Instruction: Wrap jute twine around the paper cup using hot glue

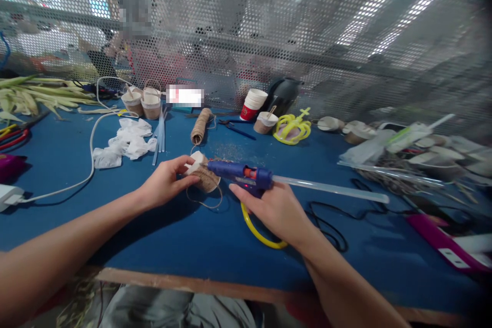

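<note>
My left hand (171, 179) grips a small paper cup (207, 178) that is tilted on its side and partly wrapped in brown twine. A loose loop of twine hangs beneath the cup. In my right hand (279, 210) is a blue hot glue gun (240, 171), its nozzle pointing left at the cup's wrapped side. A long clear glue stick (330, 188) sticks out of the gun's back, and a small red light glows on its body. Behind the cup lies a spool of twine (201, 125). Below the gun, a yellow ring (261, 233) rests on the table.
Twine-wrapped cups (151, 105), crumpled white tissue (128, 141) and loose glue sticks (161, 130) lie at the back left. Pliers (238, 129), red-and-white cups (253, 104) and a yellow crown-shaped piece (292, 128) stand behind. A purple power strip (442, 241) and black cord are on the right.
</note>
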Tool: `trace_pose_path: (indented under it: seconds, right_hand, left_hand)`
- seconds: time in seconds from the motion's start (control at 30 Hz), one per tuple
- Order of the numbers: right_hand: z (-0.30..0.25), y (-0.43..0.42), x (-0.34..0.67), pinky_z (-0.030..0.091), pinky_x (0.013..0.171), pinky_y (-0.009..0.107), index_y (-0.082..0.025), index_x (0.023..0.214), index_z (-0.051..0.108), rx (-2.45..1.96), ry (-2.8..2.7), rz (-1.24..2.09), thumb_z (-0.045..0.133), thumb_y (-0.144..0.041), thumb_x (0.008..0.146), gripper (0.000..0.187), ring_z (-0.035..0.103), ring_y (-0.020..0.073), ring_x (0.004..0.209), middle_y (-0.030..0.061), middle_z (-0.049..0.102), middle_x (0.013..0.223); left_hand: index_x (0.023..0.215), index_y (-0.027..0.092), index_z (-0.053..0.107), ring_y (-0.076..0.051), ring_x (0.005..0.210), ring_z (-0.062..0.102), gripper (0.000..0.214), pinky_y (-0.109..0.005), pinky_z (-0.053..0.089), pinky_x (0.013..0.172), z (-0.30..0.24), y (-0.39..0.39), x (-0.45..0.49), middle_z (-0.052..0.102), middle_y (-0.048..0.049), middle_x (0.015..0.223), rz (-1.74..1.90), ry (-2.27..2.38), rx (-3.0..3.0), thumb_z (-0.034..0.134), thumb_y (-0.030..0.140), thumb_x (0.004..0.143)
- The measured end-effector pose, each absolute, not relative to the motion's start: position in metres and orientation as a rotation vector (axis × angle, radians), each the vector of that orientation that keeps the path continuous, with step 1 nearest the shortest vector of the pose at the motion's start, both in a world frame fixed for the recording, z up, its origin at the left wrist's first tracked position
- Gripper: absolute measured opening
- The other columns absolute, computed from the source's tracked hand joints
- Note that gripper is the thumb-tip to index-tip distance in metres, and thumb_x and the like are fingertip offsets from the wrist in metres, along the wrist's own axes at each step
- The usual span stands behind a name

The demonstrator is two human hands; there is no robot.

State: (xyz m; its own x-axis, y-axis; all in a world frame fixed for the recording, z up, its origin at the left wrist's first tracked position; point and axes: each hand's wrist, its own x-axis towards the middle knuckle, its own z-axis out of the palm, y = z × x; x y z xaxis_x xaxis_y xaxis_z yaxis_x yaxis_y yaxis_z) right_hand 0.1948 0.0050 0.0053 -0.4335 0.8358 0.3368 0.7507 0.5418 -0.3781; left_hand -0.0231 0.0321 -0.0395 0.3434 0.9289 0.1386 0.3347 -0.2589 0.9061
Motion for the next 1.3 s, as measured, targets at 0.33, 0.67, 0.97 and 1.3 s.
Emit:
trace_pose_path:
  seconds: [0.33,0.67,0.97,1.3]
  right_hand:
    - [-0.0003,0.0032,0.1952,0.052,0.072,0.036,-0.017,0.088,0.067,-1.301,-2.270,0.204,0.050,-0.032,0.082,0.023,0.066,0.0263,0.083,0.0096,0.072,0.085]
    - [0.0035,0.0068,0.1947,0.052,0.068,0.035,-0.023,0.085,0.067,-1.279,-2.175,0.335,0.053,-0.029,0.079,0.017,0.066,0.0263,0.083,0.0054,0.071,0.074]
    - [0.0050,0.0070,0.1969,0.049,0.060,0.032,-0.022,0.083,0.065,-1.336,-2.200,0.307,0.052,-0.032,0.082,0.017,0.066,0.0256,0.077,0.0035,0.068,0.064]
    - [0.0037,0.0072,0.1957,0.052,0.064,0.031,-0.018,0.085,0.066,-1.298,-2.214,0.240,0.052,-0.028,0.080,0.018,0.067,0.0236,0.075,0.0066,0.071,0.077]
  left_hand:
    - [0.108,0.013,0.052,-0.018,0.073,0.062,0.040,-0.027,0.046,0.065,-0.0417,0.0318,-0.0243,0.069,-0.0053,0.081,0.904,1.144,1.781,0.057,0.034,0.074]
    - [0.114,0.013,0.049,-0.020,0.078,0.065,0.044,-0.030,0.048,0.070,-0.0410,0.0316,-0.0272,0.070,-0.0088,0.089,0.872,1.123,1.794,0.056,0.032,0.075]
    - [0.114,0.013,0.049,-0.019,0.075,0.066,0.043,-0.029,0.049,0.068,-0.0423,0.0320,-0.0284,0.071,-0.0074,0.084,0.881,1.136,1.862,0.056,0.032,0.076]
    - [0.114,0.012,0.048,-0.020,0.076,0.065,0.046,-0.029,0.048,0.068,-0.0420,0.0314,-0.0286,0.071,-0.0079,0.085,0.863,1.144,1.862,0.055,0.035,0.076]
